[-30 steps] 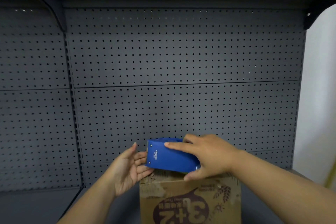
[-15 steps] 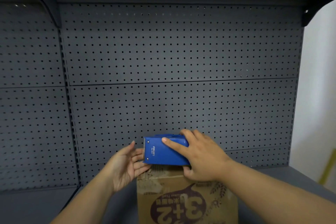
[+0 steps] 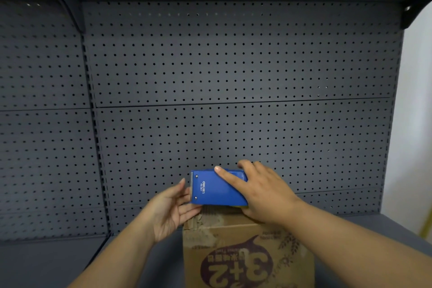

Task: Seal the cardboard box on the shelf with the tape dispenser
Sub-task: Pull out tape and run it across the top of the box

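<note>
A brown cardboard box (image 3: 247,257) with a dark "3+2" print stands on the grey shelf, at the bottom centre of the head view. Its top far edge looks torn and shows old tape. Above that edge is a blue tape dispenser (image 3: 216,190), lying on its side with its toothed end to the left. My right hand (image 3: 264,192) grips the dispenser from the right, index finger along its top. My left hand (image 3: 171,208) is held with fingers apart, its fingertips at the dispenser's left end; I cannot tell whether it pinches tape.
A dark grey pegboard back wall (image 3: 233,77) rises right behind the box. An upright post (image 3: 97,138) divides the shelf bays. The shelf surface (image 3: 46,262) extends left and right of the box. A white wall (image 3: 416,124) lies at the far right.
The dispenser has levelled out and shifted slightly back over the box's far edge. My left hand's fingertips have come up against its left end. The view has tilted down a little.
</note>
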Available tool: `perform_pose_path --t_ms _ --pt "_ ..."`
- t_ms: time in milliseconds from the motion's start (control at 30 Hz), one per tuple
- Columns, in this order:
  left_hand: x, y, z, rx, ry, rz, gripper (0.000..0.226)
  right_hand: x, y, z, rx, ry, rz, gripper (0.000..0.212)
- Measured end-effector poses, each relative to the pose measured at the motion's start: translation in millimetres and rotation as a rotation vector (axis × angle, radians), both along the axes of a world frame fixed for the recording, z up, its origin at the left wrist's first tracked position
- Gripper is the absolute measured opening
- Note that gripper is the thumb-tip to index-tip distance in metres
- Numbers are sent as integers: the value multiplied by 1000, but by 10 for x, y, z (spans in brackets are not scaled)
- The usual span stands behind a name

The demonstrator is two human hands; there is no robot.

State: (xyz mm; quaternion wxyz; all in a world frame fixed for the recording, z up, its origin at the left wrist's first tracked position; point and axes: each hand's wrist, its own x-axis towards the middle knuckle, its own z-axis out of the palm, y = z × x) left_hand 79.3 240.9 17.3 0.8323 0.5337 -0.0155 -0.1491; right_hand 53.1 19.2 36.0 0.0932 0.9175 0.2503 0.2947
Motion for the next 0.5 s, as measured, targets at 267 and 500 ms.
perform_pose_path --t_ms 267,500 --pt "-55 -92 233 96 41 68 15 -136 2 302 60 -16 44 90" --pt "-99 -138 469 191 -95 186 16 -242 -13 559 54 -48 28 92"
